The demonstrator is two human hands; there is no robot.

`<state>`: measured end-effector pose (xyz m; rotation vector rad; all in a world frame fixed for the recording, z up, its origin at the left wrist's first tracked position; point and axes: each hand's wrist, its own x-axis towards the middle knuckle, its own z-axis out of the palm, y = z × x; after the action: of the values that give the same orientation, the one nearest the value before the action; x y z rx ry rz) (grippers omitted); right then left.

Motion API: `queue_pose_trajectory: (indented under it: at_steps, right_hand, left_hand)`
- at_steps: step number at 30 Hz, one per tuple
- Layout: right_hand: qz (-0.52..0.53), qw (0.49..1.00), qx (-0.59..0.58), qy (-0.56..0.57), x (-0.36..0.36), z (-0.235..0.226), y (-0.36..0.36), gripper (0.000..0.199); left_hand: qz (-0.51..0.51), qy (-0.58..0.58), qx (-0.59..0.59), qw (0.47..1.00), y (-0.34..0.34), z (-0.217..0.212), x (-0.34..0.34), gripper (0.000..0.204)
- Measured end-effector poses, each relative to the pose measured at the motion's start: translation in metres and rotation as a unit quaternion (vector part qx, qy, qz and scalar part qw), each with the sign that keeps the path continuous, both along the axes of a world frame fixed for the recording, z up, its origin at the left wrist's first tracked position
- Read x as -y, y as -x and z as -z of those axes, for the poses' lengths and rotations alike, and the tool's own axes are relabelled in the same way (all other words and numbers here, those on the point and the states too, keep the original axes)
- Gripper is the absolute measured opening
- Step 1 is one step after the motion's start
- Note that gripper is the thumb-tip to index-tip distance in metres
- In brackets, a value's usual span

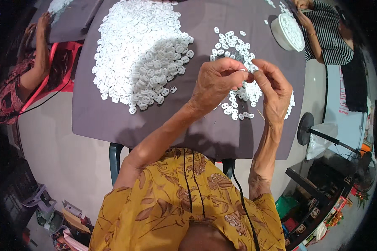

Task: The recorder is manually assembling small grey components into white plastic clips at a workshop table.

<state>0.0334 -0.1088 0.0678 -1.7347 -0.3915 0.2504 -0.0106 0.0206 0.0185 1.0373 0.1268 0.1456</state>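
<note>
My left hand [215, 81] and my right hand [274, 90] are raised over the table, fingertips close together. Between the thumb and forefinger of my right hand is a small white oval plastic piece [253, 67]. The fingers of my left hand are pinched together; what they hold is too small and covered to make out. Under and around my hands lies a loose spread of the same white oval pieces [233, 41], each with holes. A large heap of them [134, 54] lies to the left of my hands.
The table has a grey-brown cover [163, 129]. A white tub [282, 35] full of white pieces stands at the far right, beside a person in a striped top [329, 31]. Another person [31, 69] works at the far left by a red chair [56, 73]. A fan [305, 129] stands right.
</note>
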Motion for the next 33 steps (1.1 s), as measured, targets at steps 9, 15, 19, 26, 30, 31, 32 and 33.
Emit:
queue_pose_trajectory:
  at_steps: [9, 15, 19, 26, 30, 31, 32, 33]
  right_hand:
    - [-0.006, 1.0, 0.011, 0.016, 0.002, 0.004, 0.0, 0.02]
    - [-0.012, 1.0, 0.007, 0.022, 0.003, 0.004, 0.002, 0.02]
    - [-0.045, 0.994, 0.07, 0.065, 0.007, 0.007, -0.003, 0.02]
    - [-0.056, 0.996, 0.033, 0.055, 0.008, 0.017, -0.003, 0.019]
    - [-0.038, 0.988, 0.096, 0.117, 0.006, 0.021, -0.002, 0.023]
    - [-0.023, 0.977, 0.132, 0.166, 0.004, 0.02, 0.0, 0.025]
    - [-0.023, 0.977, 0.131, 0.166, 0.002, 0.018, 0.002, 0.025]
    - [-0.021, 0.96, 0.187, 0.207, -0.001, 0.017, 0.004, 0.026]
  left_hand:
    - [0.023, 0.009, 0.024, 0.999, 0.001, 0.007, -0.002, 0.017]
    - [0.028, 0.003, 0.013, 1.0, 0.0, 0.006, -0.002, 0.018]
    - [0.041, 0.036, 0.032, 0.998, -0.002, 0.011, -0.004, 0.018]
    - [0.085, 0.05, -0.023, 0.995, -0.002, 0.01, -0.008, 0.021]
    - [0.077, 0.06, -0.06, 0.993, -0.002, 0.01, -0.006, 0.024]
    - [0.077, 0.06, -0.06, 0.993, -0.002, 0.011, -0.006, 0.024]
    - [0.074, 0.061, -0.07, 0.993, -0.003, 0.012, -0.005, 0.024]
    - [0.072, 0.062, -0.081, 0.992, -0.004, 0.013, -0.004, 0.024]
